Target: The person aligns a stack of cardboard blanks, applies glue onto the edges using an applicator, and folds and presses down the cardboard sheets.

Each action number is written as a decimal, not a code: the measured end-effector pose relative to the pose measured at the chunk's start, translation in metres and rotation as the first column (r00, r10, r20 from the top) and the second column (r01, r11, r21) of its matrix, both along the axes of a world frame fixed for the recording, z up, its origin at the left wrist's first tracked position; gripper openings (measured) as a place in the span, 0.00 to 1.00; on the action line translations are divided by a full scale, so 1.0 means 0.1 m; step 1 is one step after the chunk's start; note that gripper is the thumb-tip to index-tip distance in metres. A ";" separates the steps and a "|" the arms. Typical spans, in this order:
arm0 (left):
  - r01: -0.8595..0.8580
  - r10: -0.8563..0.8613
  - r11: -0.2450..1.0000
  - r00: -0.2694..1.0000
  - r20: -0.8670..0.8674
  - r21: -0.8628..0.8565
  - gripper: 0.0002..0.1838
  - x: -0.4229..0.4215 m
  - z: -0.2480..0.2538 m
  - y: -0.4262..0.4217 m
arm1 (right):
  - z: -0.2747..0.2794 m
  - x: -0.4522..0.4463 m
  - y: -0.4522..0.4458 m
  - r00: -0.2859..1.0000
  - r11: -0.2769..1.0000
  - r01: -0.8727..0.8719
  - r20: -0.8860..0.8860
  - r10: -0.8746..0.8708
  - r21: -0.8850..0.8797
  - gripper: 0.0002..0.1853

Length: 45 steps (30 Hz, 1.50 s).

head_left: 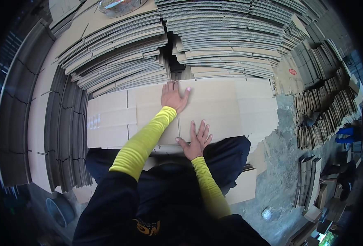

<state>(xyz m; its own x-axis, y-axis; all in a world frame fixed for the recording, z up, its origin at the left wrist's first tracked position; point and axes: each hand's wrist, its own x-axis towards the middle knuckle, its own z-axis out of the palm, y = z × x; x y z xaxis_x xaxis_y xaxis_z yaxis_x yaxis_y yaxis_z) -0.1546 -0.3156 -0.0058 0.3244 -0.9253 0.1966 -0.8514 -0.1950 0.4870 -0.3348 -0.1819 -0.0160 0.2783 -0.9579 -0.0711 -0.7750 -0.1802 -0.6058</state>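
A flat cardboard sheet [214,98], slotted and creased, lies across in front of me at knee height. My left hand [174,98] rests on its far part, palm down with the thumb spread out to the right. Closer to me and further right, my right hand [196,141] lies at the sheet's near edge with its fingers spread. Neither hand grips anything. Yellow sleeves cover both forearms. What lies under the sheet is mostly hidden.
Tall stacks of flattened cardboard [230,33] rise just beyond the sheet. More bundles [64,123] stand on the left. Cardboard piles [323,110] line the right side over a concrete floor [251,213]. A round tub [60,211] sits at lower left. A plastic-wrapped item [120,6] tops a stack.
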 end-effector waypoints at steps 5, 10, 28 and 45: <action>-0.015 0.009 0.998 0.994 0.111 0.056 0.49 -0.15 0.06 0.11 | 0.03 0.02 0.01 1.000 1.000 0.006 0.013 -0.006 0.013 0.56; 0.048 -0.041 0.997 0.991 0.127 -0.053 0.44 -0.18 0.07 0.20 | 0.08 0.01 0.03 1.000 0.999 -0.001 -0.006 0.000 -0.047 0.55; -0.010 0.014 0.790 1.000 -0.002 0.613 0.81 0.33 0.45 1.10 | 0.04 0.02 -0.05 0.997 1.000 -0.020 -0.074 0.021 0.005 0.59; 0.051 -0.032 0.786 0.999 -0.041 0.616 0.87 0.41 0.23 1.02 | -0.05 0.37 -0.60 0.952 0.928 -0.297 -0.143 0.271 -0.223 0.27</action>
<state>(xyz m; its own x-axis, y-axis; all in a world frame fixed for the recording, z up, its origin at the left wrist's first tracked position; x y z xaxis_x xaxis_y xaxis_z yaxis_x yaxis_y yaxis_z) -0.1141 -0.2135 0.0175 0.2795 -0.8591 -0.4287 -0.8539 -0.4266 0.2982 -0.2983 -0.2415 -0.0206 0.5447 -0.8320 0.1050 -0.7279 -0.5312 -0.4336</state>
